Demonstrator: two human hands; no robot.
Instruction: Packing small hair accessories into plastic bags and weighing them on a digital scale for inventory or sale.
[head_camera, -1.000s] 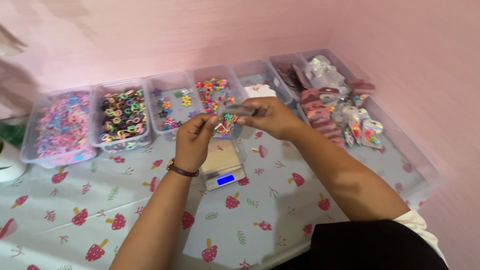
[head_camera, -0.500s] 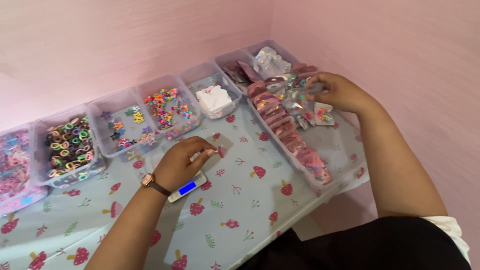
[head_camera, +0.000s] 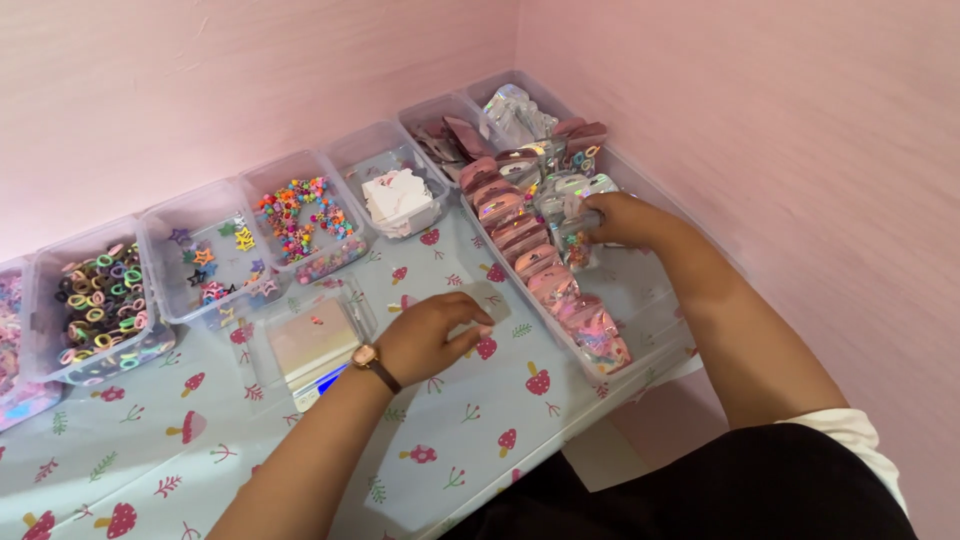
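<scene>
Evidently filing, the right hand (head_camera: 625, 222) closes its fingers on a small holographic filled pouch (head_camera: 577, 243) among the packets in the long clear plastic tray (head_camera: 640, 290), while the left hand (head_camera: 432, 335) rests loosely curled and empty on the mushroom-print desk (head_camera: 460, 440), so settling the pouch into the row calls for a gentle release.

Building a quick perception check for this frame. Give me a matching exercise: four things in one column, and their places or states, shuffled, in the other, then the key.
Things
1. left hand
2. right hand
3. small scale
4. star-shaped pieces

Places or states
A. in a clear bin between the bin of coloured loops and the bin of mixed beads
B. resting on the patterned tablecloth, beside the scale
C. inside the long clear tray, fingers on a shiny packet
D. on the table, behind the left wrist

Pairs: 1-B, 2-C, 3-D, 4-A
</scene>
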